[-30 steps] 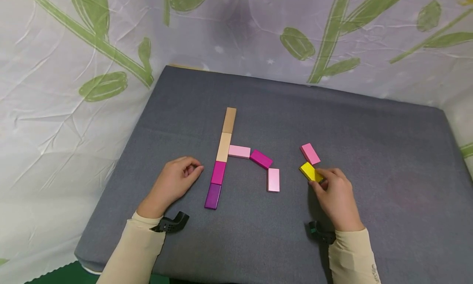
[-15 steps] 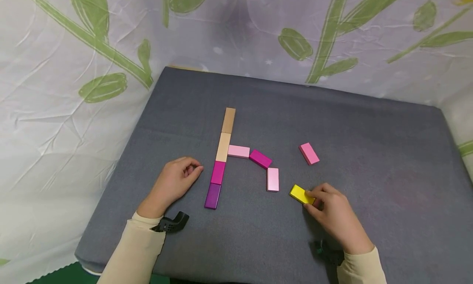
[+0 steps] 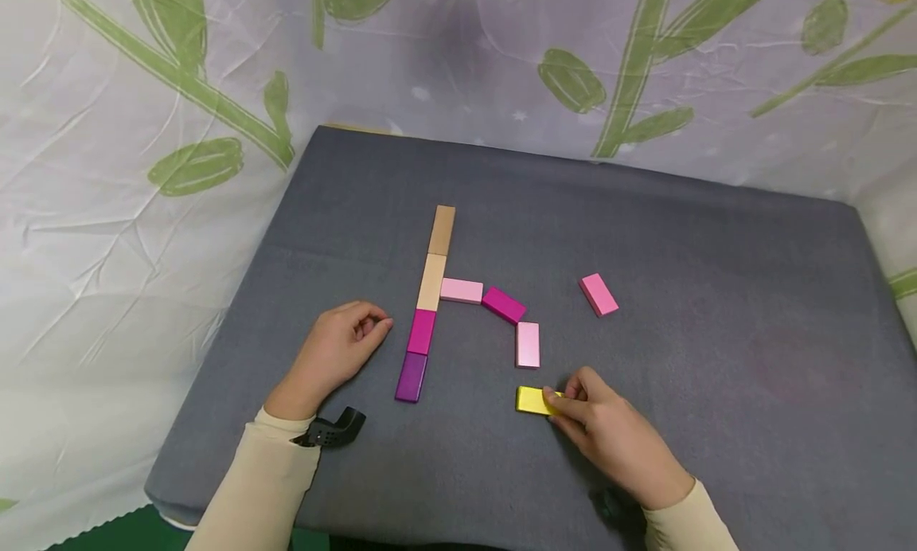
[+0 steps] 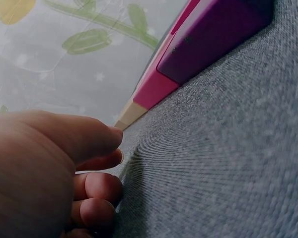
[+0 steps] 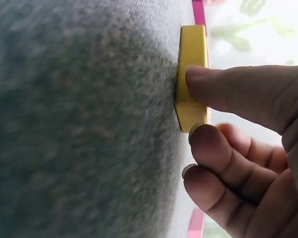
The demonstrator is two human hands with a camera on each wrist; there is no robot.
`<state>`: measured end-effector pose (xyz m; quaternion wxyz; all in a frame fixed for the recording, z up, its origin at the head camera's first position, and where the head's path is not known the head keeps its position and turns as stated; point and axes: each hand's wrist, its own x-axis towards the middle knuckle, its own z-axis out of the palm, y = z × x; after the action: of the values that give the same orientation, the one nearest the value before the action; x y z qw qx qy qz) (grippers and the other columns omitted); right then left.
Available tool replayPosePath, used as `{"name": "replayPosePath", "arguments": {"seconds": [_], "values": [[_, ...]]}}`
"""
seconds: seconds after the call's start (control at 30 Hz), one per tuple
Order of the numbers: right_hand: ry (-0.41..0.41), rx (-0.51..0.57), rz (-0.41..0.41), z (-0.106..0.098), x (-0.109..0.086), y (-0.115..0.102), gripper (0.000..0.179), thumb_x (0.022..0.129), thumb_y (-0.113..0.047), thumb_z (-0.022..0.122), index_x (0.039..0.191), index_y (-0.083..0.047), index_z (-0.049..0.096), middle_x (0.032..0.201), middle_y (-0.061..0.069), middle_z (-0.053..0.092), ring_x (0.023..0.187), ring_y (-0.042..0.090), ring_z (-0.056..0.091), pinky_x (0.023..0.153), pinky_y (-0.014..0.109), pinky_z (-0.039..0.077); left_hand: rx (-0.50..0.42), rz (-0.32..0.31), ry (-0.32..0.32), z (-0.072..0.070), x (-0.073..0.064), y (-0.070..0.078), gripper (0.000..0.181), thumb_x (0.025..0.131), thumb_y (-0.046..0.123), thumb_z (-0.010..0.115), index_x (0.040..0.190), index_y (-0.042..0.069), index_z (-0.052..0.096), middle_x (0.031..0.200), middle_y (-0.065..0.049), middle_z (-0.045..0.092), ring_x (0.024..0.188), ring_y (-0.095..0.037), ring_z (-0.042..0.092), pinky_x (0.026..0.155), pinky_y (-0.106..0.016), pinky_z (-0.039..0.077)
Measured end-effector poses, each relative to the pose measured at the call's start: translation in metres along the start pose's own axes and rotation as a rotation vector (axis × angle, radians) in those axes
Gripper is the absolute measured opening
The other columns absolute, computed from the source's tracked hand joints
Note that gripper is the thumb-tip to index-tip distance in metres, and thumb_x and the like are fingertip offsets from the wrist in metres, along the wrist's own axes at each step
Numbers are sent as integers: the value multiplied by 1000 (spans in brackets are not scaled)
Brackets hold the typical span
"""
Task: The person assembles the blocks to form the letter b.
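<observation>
My right hand point(image 3: 609, 435) pinches a yellow block point(image 3: 533, 400) between thumb and fingers, close to the cloth and just below a pale pink block point(image 3: 528, 345). In the right wrist view the thumb lies along the side of the yellow block point(image 5: 192, 49). My left hand point(image 3: 337, 356) rests on the table with loosely curled fingers and holds nothing. Right of it stands a slanted row: a brown block point(image 3: 442, 230), a beige block point(image 3: 431, 282), a magenta block point(image 3: 421, 331) and a purple block point(image 3: 411, 377). From the beige one a light pink block point(image 3: 462, 291) and a magenta block point(image 3: 505, 305) lead rightward.
A single pink block point(image 3: 598, 295) lies apart on the right. Grey cloth covers the table point(image 3: 716, 296). Behind and to the left hangs a white curtain point(image 3: 458, 65) with green leaf prints. Black straps with cameras sit at both wrists.
The right hand has carried the yellow block left and toward me, from beside the loose pink block to below the pale pink one, turning it nearly level. The left hand stays put.
</observation>
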<state>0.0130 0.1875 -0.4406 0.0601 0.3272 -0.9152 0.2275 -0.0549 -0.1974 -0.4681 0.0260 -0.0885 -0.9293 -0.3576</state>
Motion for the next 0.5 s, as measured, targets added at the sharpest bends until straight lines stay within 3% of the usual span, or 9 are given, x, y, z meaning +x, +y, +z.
{"name": "replayPosePath", "arguments": {"seconds": [0.23,0.5], "values": [[-13,-12,-115,9,12,-3,38,76,-3,92,112,-10,83,84,-7,51,66,-1,44,57,14,41,10,-21,-16,0,1,0,11,99,18,75,98,7,77,74,1,56,66,-13,49,59,-29,41],[-61,-11,-132,15,22,-8,39,79,-3,90,115,-15,83,79,-7,50,63,-1,39,54,14,34,2,-11,-15,-1,1,0,11,99,18,75,98,7,77,74,1,56,66,-13,50,60,-29,42]]}}
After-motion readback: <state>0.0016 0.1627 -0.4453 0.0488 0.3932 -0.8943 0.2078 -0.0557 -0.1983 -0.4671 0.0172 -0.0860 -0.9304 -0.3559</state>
